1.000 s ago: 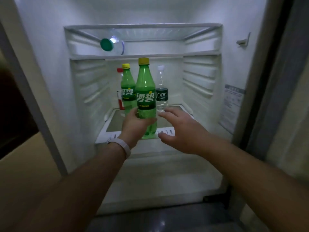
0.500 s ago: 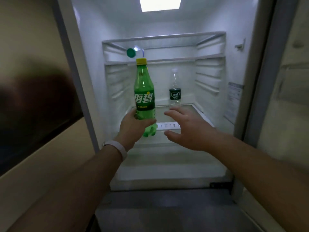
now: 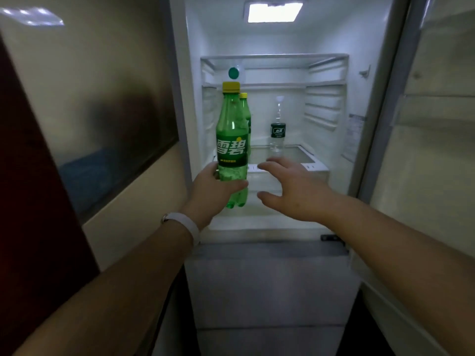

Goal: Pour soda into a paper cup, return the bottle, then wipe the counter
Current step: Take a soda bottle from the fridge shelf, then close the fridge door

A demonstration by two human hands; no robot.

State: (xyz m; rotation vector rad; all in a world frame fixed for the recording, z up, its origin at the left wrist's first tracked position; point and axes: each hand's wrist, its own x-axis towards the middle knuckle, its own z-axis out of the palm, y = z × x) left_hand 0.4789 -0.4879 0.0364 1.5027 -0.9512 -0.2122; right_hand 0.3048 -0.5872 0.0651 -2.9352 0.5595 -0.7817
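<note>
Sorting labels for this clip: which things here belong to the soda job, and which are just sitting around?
Part of the job:
green soda bottle, gripped by the left hand
right hand, open beside it

Just sitting around:
second green bottle behind it
clear water bottle on the fridge shelf

The soda bottle (image 3: 232, 140) stands upright in the left hand (image 3: 214, 187), in front of the open fridge (image 3: 372, 104), clear of the shelf (image 3: 290, 167). The right hand (image 3: 295, 187) hovers at its 3 o'clock, near but apart. Behind the held bottle, at about 1 o'clock, a second soda bottle (image 3: 245, 106) stands on the shelf, mostly hidden. A water bottle (image 3: 277, 129) stands farther right on the same shelf. At 12 o'clock, on the upper rack (image 3: 275, 84), a third bottle lies with its cap (image 3: 233, 73) facing out.
</note>
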